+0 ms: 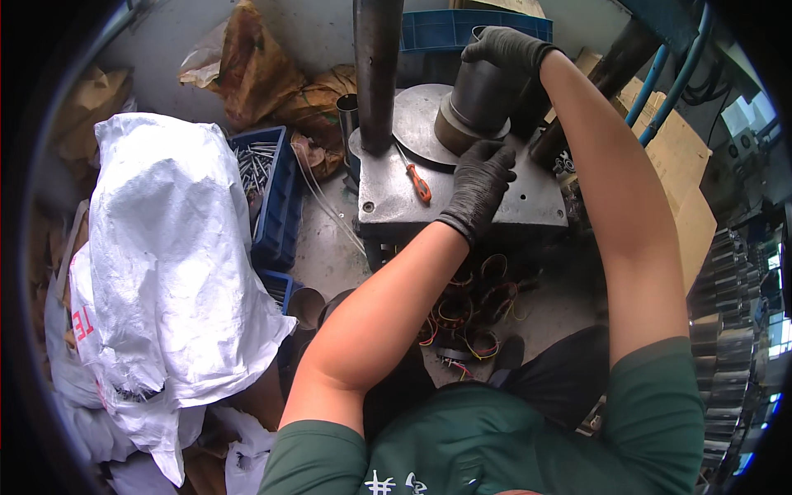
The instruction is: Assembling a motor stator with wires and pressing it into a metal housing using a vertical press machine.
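Note:
A dark grey metal cylinder [487, 92] stands, tilted in this view, on a brownish metal ring [456, 130] over a round steel plate [417, 115]. My right hand [509, 48], in a dark glove, is closed over the cylinder's top rim, thumb towards the opening. Close in front of the ring, my gloved left hand [483, 188] has its fingers curled together; what they hold, if anything, is hidden. An orange-handled screwdriver [419, 183] lies left of that hand on the press bed [388, 194], its shaft pointing at the round plate.
A thick steel column [378, 74] rises left of the cylinder. Blue crates [285, 198] with metal pins and a large white sack [177, 247] stand at the left. Wire-wound rings [454, 309] lie below the bed. Stacked metal parts [722, 330] line the right; a blue bin [429, 31] sits behind.

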`<state>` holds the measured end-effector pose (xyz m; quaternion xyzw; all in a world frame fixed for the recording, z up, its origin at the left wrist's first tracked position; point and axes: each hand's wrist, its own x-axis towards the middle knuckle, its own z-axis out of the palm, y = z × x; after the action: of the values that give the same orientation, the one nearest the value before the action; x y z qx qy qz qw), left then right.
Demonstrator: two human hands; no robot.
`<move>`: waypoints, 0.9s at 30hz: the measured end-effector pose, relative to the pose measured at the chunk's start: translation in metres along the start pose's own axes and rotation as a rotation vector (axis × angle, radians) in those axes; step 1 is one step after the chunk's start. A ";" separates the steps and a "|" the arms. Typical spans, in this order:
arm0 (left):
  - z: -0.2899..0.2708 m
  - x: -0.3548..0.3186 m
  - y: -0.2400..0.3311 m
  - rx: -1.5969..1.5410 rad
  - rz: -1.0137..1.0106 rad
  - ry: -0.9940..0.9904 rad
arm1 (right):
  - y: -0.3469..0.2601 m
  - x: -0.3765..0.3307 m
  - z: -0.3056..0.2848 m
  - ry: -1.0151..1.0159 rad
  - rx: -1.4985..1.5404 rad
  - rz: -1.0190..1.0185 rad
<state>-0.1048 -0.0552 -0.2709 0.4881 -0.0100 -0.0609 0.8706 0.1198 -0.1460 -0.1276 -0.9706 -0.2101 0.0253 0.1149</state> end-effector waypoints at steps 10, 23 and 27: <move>-0.057 -0.010 0.035 0.092 0.223 0.100 | -0.044 -0.015 0.000 0.276 -0.344 0.076; -0.055 -0.041 0.057 -0.033 0.324 0.019 | 0.003 -0.282 0.243 0.138 0.416 -0.513; -0.048 -0.053 0.055 0.009 0.326 0.030 | -0.003 -0.317 0.337 -0.292 0.243 -0.180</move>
<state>-0.1480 0.0198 -0.2464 0.4849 -0.0765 0.0884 0.8667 -0.2032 -0.2033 -0.4545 -0.9129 -0.3058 0.1806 0.2014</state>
